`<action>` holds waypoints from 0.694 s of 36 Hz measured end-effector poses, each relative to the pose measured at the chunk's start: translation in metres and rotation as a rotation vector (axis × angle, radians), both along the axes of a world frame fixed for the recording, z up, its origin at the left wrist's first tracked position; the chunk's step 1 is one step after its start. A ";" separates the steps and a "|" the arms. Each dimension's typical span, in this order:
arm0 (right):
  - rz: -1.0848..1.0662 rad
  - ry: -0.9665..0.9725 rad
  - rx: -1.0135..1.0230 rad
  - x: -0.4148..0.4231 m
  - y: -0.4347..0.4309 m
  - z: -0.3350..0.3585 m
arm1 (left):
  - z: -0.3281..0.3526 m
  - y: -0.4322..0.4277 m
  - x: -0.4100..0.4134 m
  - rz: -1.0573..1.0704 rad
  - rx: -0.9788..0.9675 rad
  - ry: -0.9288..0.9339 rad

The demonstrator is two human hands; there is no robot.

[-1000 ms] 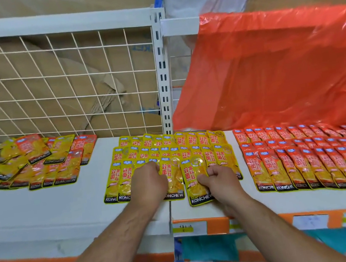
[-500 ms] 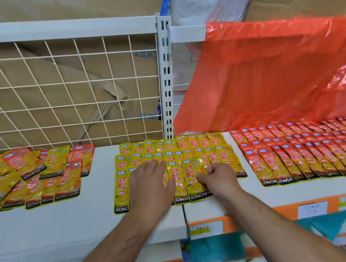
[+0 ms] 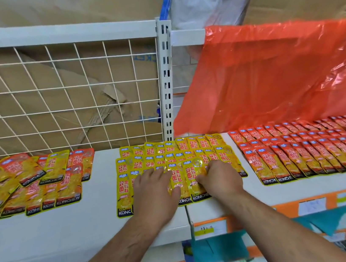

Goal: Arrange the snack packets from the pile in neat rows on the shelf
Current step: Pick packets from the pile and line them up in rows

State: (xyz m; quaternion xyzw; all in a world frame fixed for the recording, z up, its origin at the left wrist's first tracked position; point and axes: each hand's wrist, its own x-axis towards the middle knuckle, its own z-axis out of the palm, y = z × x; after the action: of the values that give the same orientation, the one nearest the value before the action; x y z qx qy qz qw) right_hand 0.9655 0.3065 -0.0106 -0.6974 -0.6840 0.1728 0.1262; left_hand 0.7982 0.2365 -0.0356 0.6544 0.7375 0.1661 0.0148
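View from the front of the shelf [image 3: 48,232]. The left hand [image 3: 154,191] lies flat, its fingers straight, on the front row of the yellow packets [image 3: 170,153]. These lie in three overlapping rows at the middle of the shelf, from its back edge to near its front edge, below the upright post [image 3: 165,76]. The right hand [image 3: 219,180], just beside the left, has its fingers curled and pinches one front-row packet [image 3: 191,172], which lies on the shelf between the two hands. The pile [image 3: 30,184] of unsorted packets lies loose toward the left end of the shelf, well apart from the rows. Toward the right end, red packets [image 3: 315,151] fill neat rows below an orange plastic bag [image 3: 270,72]. A wire grid [image 3: 62,91] closes the back edge on the left.
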 end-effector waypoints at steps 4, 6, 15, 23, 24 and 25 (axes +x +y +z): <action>0.024 -0.003 -0.013 0.001 0.001 0.001 | 0.004 -0.002 0.006 -0.018 -0.107 0.068; 0.048 -0.010 -0.008 0.000 0.001 0.001 | 0.006 -0.003 0.008 -0.014 -0.128 0.090; 0.182 -0.142 0.052 0.003 -0.001 0.002 | 0.006 -0.003 0.016 0.015 -0.169 0.115; 0.313 -0.155 0.106 0.008 -0.004 0.010 | 0.012 -0.012 0.021 0.100 -0.074 0.076; 0.345 -0.158 0.119 0.008 -0.005 0.012 | 0.013 -0.014 0.020 0.116 -0.059 0.073; 0.386 -0.162 0.139 0.008 -0.005 0.013 | 0.013 -0.017 0.019 0.135 -0.042 0.070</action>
State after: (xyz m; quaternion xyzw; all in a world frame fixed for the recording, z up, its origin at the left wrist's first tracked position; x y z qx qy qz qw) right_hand 0.9736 0.3014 0.0021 -0.5549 -0.8229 0.0896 0.0835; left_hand 0.8170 0.2198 -0.0225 0.6080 0.7835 0.1280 -0.0086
